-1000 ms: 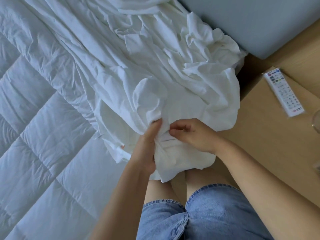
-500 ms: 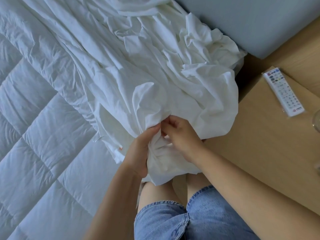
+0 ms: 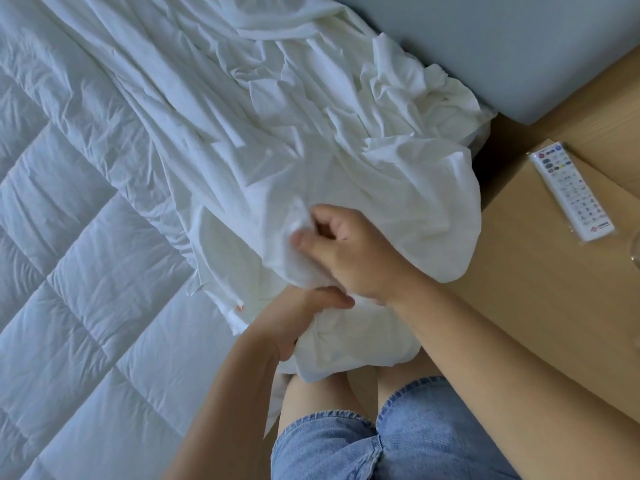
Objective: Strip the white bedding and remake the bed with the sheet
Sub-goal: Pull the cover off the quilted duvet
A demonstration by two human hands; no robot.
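Both hands have got the white sheet (image 3: 277, 140) bunched at the bed's corner: right hand (image 3: 349, 251) pinching a fold up top, left hand (image 3: 298, 327) gripping the wad below. The rest trails across the quilted mattress pad (image 3: 79, 271), remote (image 3: 571, 192) lying on the nightstand (image 3: 540, 306)

right hand (image 3: 353, 254): moved up sheet (image 3: 242, 116), pinching new fold; left hand (image 3: 301, 320): dropped lower

Pale wooden nightstand (image 3: 540, 271) beside a grey-blue padded headboard (image 3: 519, 46), soft cool daylight.
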